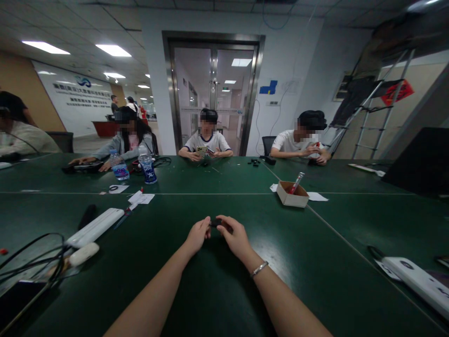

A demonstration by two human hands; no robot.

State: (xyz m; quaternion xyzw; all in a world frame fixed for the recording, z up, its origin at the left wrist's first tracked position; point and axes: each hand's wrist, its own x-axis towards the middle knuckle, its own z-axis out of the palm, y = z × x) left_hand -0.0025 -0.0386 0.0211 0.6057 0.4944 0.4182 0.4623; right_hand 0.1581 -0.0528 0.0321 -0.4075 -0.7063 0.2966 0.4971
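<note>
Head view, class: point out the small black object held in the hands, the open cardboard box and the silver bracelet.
Small black object (216,223): head view, on its dark middle.
Open cardboard box (294,201): head view, on its near wall.
Silver bracelet (259,269): head view, on its band.

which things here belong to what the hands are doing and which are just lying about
In hand:
- small dark object, held between left hand and right hand; too small to identify

Apparently just lying about:
- two bottles
- open box with a tube in it
- black cables
- long white item at left
</note>
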